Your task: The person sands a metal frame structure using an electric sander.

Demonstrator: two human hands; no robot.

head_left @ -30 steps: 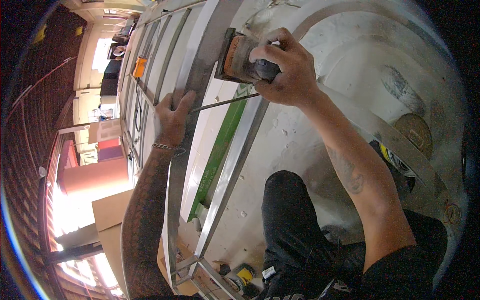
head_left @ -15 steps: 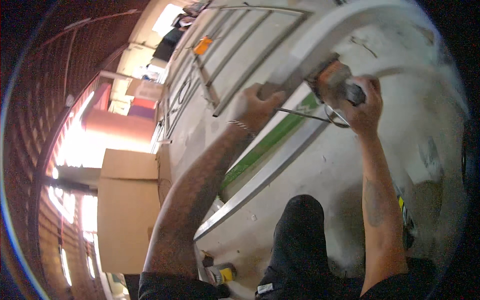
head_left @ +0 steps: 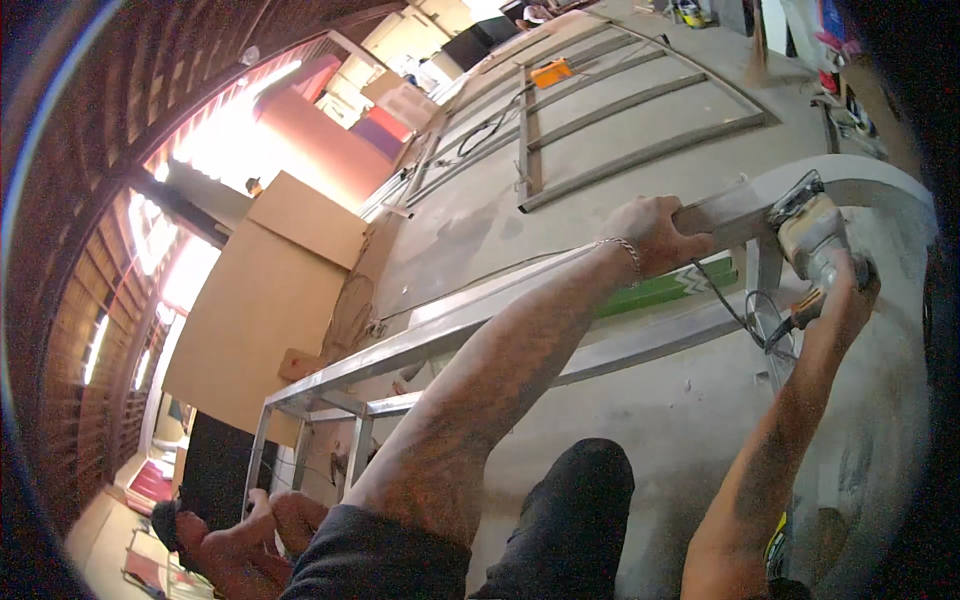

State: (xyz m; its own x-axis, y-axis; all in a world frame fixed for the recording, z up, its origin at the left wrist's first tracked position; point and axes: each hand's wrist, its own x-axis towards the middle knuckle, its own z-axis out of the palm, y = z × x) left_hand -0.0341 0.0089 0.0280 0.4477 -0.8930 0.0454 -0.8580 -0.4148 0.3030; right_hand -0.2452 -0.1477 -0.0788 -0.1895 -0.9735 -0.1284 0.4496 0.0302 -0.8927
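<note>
Metal frame (head_left: 725,213): dull grey box tubing. Sander (head_left: 815,235): rounded, dust-pale. Beyond the frame, a ladder-shaped grid (head_left: 645,163) on the floor; below its rail, green strip (head_left: 665,291); at its left end, a crouching person (head_left: 235,545). Left hand (head_left: 655,235) curled over the frame's rail; right hand (head_left: 848,290) closed round the sander, at that rail's right stretch.

Your sander (head_left: 812,232) is dusty cream with dark bits, your metal frame (head_left: 735,212) is silvery grey, that green strip (head_left: 655,293) has a pale zigzag. You've got black trousers (head_left: 575,510), tan board (head_left: 265,290), bright orange block (head_left: 551,73).
</note>
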